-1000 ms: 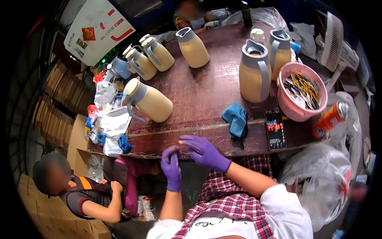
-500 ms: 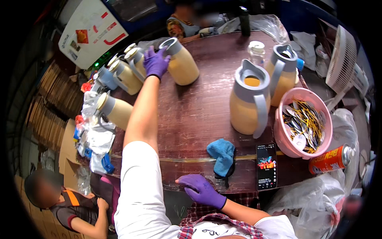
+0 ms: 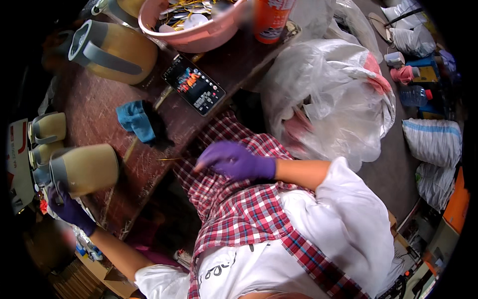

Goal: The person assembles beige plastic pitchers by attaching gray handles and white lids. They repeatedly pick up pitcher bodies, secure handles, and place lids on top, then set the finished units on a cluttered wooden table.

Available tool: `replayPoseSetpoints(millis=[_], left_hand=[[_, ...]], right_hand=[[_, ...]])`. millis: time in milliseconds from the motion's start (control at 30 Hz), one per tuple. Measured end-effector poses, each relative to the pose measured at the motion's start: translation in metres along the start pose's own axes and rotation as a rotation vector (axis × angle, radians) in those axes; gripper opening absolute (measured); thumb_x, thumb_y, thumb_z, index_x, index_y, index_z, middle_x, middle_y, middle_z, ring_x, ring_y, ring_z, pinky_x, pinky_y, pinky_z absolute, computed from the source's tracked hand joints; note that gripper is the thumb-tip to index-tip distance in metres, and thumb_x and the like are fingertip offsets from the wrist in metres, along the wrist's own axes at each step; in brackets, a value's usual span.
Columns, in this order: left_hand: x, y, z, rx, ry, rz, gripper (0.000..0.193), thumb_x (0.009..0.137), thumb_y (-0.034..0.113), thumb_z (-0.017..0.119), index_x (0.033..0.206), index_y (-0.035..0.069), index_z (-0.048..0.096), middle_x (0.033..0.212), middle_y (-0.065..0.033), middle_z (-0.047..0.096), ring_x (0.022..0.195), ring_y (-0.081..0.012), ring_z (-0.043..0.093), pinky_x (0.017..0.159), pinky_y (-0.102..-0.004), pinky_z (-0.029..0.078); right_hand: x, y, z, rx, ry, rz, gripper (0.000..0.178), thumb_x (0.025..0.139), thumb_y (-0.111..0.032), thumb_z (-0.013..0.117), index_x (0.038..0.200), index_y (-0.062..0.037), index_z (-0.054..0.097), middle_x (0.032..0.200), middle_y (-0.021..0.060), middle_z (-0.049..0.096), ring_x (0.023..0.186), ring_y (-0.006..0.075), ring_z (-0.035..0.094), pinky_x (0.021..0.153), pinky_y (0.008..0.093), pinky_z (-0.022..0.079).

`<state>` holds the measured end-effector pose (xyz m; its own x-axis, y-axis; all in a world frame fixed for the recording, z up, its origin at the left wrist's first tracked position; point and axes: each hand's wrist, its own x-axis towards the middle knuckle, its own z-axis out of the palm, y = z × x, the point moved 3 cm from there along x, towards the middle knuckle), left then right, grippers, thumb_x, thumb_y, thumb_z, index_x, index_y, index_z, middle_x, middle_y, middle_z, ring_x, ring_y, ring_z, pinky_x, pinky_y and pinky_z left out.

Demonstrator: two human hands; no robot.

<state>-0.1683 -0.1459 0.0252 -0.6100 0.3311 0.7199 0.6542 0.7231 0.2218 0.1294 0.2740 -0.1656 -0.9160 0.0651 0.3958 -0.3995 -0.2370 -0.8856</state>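
Note:
Both of my hands wear purple gloves. At the table's left edge, my left hand (image 3: 72, 212) has its fingers closed round the grey handle side of a beige insulated jug (image 3: 92, 168). The jug leans, and part of the grip is dark and hard to see. My right hand (image 3: 234, 159) hovers above the checked apron by the table's front edge, its fingers loosely bent and slightly blurred, with nothing visible in them. A thin yellow strand (image 3: 170, 159) shows just left of its fingertips. The blue cloth (image 3: 134, 121) lies between my hands, further back on the table.
Another grey-collared jug (image 3: 122, 52) stands at the back, beside a pink basin (image 3: 199, 42) of discs with yellow strings. A phone (image 3: 194, 84) lies near the front edge, an orange can (image 3: 273, 20) past the basin. More jugs (image 3: 50, 127) line the far left. Plastic bags (image 3: 328, 99) bulge at right.
The view has swung to the right and down. My left hand has drawn a jug from the far side toward the table's near left edge. My right hand stays close to my body.

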Motion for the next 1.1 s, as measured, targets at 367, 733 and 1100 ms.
replayPoseSetpoints(millis=[367,733,1100], left_hand=[[-0.068,0.217,0.013,0.301,0.252,-0.092,0.051,0.084,0.013,0.083,0.126,-0.005,0.059,0.127,-0.0171,0.065,0.113,-0.0263,0.06,0.101,-0.0402,0.048],[-0.163,0.104,0.019,-0.746,0.288,-0.649,0.057,0.103,0.03,0.056,0.151,0.007,0.037,0.152,-0.0097,0.043,0.14,-0.0214,0.041,0.113,-0.0405,0.033],[-0.19,0.091,0.074,-1.312,0.209,-0.801,0.051,0.104,0.035,0.056,0.142,0.005,0.045,0.12,-0.0046,0.059,0.114,-0.0176,0.055,0.099,-0.0363,0.044]], right_hand=[[-0.172,-0.002,-0.275,-1.135,0.488,0.685,0.03,0.087,-0.017,0.056,0.108,-0.0014,0.07,0.099,0.0229,0.072,0.085,0.0406,0.068,0.079,0.0456,0.054],[-0.133,0.09,-0.222,-1.71,-0.329,1.133,0.063,0.076,-0.044,0.071,0.125,-0.0049,0.064,0.133,0.0241,0.057,0.127,0.0411,0.049,0.111,0.052,0.033],[-0.14,-0.075,-0.17,-0.879,0.083,0.675,0.078,0.074,-0.024,0.08,0.143,-0.0022,0.049,0.144,0.016,0.053,0.13,0.0304,0.053,0.108,0.0403,0.044]])
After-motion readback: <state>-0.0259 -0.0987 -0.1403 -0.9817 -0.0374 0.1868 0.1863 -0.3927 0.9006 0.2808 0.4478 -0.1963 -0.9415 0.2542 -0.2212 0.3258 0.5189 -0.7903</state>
